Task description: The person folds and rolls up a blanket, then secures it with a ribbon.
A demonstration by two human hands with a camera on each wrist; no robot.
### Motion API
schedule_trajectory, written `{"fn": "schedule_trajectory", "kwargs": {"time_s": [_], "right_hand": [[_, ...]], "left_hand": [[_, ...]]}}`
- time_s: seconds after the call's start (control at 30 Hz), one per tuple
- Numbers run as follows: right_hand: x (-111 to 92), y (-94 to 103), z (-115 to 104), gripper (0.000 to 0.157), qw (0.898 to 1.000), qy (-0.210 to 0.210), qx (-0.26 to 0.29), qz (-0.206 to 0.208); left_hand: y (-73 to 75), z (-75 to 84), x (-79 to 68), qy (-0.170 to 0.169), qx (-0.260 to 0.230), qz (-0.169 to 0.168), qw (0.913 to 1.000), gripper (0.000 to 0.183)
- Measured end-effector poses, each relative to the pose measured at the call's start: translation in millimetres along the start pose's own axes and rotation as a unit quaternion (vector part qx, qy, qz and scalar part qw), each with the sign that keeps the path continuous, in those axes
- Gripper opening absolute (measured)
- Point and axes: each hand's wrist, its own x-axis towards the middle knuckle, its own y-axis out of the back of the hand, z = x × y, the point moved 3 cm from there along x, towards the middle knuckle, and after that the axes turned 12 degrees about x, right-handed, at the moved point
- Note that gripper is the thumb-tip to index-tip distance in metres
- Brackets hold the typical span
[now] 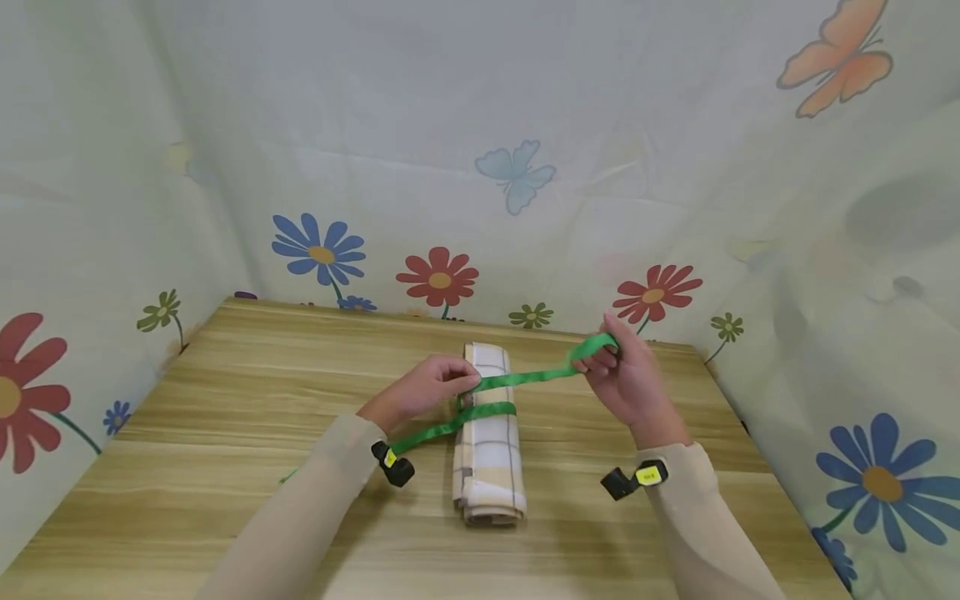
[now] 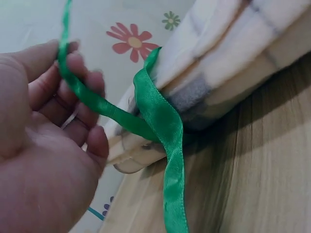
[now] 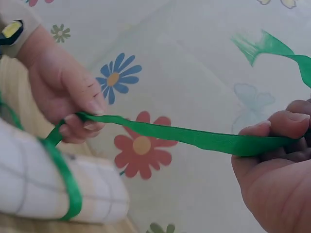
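Note:
A rolled-up checked cloth, white and beige with dark lines, lies on the wooden table with a green ribbon looped round it. My left hand pinches the ribbon between thumb and fingers, just above the roll's left side. To the right of the roll, my right hand is raised and holds the same ribbon length, which runs fairly straight between both hands. In the right wrist view, a loose frayed ribbon end sticks out beyond the right hand. The left wrist view shows two ribbon strands crossing beside the cloth.
The other ribbon tail crosses the wooden table leftward and passes under my left forearm. Behind and at both sides hangs a pale curtain printed with flowers and butterflies. A small purple object sits at the table's far left corner.

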Motion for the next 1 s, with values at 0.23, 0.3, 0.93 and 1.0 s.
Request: {"fn": "schedule_trajectory", "kwargs": {"time_s": [0.23,0.3,0.93,1.0], "right_hand": [[-54,36.8,13,0.051,0.998,-0.008,0.064,0.018],[-68,46.7,19,0.05,0.996,-0.015,0.086,0.021],[-131,132.3,50,0.056,0.974,-0.121,0.018,0.192],[-132,137.2,50,0.057,0.96,-0.133,-0.038,0.243]], "left_hand": [[-7.1,6.0,7.7,0.014,0.079,-0.03,0.9963,0.02],[-8.5,8.1,8.4,0.014,0.096,-0.034,0.9947,0.019],[-22.4,15.1,12.8,0.041,0.174,-0.041,0.983,0.011],[-22.4,14.9,12.8,0.038,0.174,-0.041,0.9832,0.01]]}}
